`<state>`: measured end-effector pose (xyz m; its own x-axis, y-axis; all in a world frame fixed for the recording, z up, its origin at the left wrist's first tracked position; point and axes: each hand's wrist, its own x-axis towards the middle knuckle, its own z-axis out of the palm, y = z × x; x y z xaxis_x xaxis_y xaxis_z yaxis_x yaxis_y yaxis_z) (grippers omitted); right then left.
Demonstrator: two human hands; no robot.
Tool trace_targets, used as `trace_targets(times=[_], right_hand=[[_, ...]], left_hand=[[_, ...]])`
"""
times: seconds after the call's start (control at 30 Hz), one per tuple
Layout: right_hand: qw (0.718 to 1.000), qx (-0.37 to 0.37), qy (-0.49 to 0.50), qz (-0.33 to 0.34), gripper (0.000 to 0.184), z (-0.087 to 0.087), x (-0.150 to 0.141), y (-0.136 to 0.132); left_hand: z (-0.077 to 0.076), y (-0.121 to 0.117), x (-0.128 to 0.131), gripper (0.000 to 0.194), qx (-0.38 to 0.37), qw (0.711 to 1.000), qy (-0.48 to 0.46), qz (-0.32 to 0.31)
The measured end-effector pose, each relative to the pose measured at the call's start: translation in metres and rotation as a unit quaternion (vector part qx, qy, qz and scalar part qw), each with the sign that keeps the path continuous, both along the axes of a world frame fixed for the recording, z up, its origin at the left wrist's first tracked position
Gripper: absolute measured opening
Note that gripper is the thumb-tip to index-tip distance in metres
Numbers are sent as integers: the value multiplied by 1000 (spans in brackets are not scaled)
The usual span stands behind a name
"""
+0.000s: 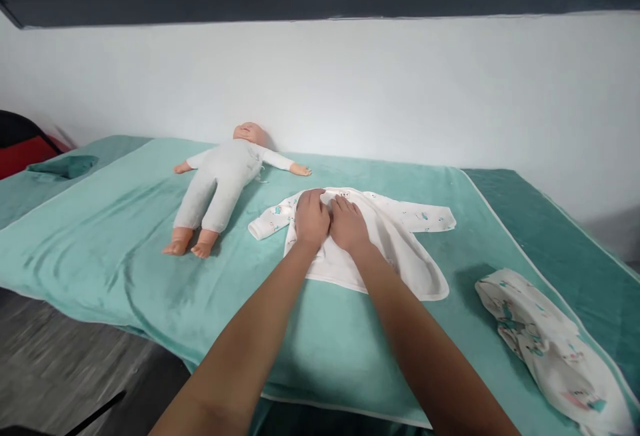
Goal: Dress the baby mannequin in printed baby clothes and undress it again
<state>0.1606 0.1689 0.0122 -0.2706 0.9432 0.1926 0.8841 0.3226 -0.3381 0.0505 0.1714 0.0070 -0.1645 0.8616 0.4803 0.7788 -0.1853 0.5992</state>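
Long-sleeved baby shirt (pixel 395 243), white with small printed figures, lies across the middle of the green cover (pixel 100 223), beneath both hands. At the far left, a black and red item (pixel 25 153) sits beyond the cover, against the white wall (pixel 320 83). Next comes a baby doll (pixel 225 163) in a white body, on its back with arms out, legs slanting toward the near edge and head close to the wall. To its right, one shirt sleeve stretches out toward the doll. The left hand (pixel 313 217) rests palm down on the upper part of the shirt, its forearm slanting up and rightward, fingers pressed together and pointing away. Just beside it, the right hand (pixel 349 223) is also palm down, fingers close together and angled up and leftward, its forearm coming in from the lower right. Whether either hand pinches cloth, I cannot tell. Further right, the other sleeve extends, nearly straight; then a bunched printed cloth (pixel 555 349) lies near the cover's right side.
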Motion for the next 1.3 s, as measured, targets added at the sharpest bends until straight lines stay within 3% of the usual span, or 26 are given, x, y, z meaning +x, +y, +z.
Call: trace_targets(times=[0.1, 0.23, 0.47, 0.53, 0.73, 0.9, 1.0, 1.17, 1.3], right_hand=[[999, 2, -52, 2, 54, -4, 4, 1], [998, 5, -69, -1, 64, -5, 4, 0], [997, 10, -67, -38, 68, -9, 3, 1], [996, 11, -70, -50, 69, -10, 2, 3], [995, 9, -79, -58, 69, -8, 0, 6], [995, 18, -78, -51, 69, -9, 2, 6], [995, 17, -81, -54, 68, -9, 2, 6], [995, 7, -80, -59, 68, -7, 1, 6], [995, 5, -78, -64, 65, -6, 1, 5]], left_hand=[[2, -5, 1, 34, 44, 995, -88, -1], [4, -27, -10, 28, 81, 974, -206, 42], [-10, -88, -92, 31, 46, 942, -280, 180], [-13, -95, -107, 36, 23, 941, -285, 182], [-11, -78, -113, 49, -43, 965, -226, 126], [-5, -54, -130, 38, 22, 957, -278, 77], [-2, -42, -144, 33, 85, 953, -274, 96], [-6, -33, -152, 33, 85, 968, -216, 97], [-7, -36, -143, 34, 113, 981, -82, 132]])
